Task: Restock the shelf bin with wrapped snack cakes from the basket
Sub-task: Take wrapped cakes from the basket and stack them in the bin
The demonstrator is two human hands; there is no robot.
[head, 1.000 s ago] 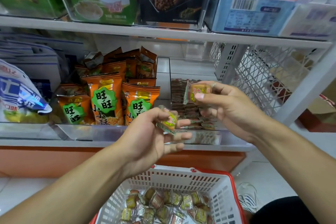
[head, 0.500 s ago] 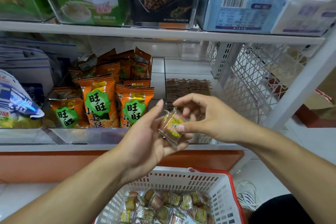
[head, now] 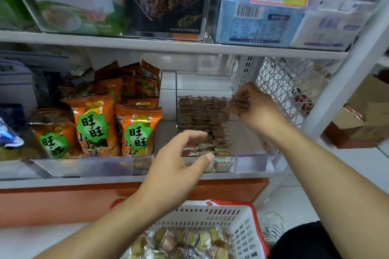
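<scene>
A clear shelf bin (head: 252,164) holds neat rows of wrapped snack cakes (head: 200,115). My right hand (head: 254,109) reaches over the bin's far right part. Its fingertips pinch one blurred wrapped snack cake (head: 236,102) just above the rows. My left hand (head: 176,170) hovers in front of the bin's front wall with fingers loosely spread and nothing in it. Below, a white basket (head: 244,225) with a red rim holds several more wrapped cakes (head: 185,242).
Orange snack bags (head: 94,126) fill the bin to the left. An upper shelf (head: 168,46) with boxed goods and price tags hangs close above. A white wire mesh panel (head: 284,90) and a post close the right side. A shoe (head: 271,227) stands beside the basket.
My right hand took the cake out of my left hand and carried it up and back into the bin. My left hand, now empty, opened and stayed in front of the bin.
</scene>
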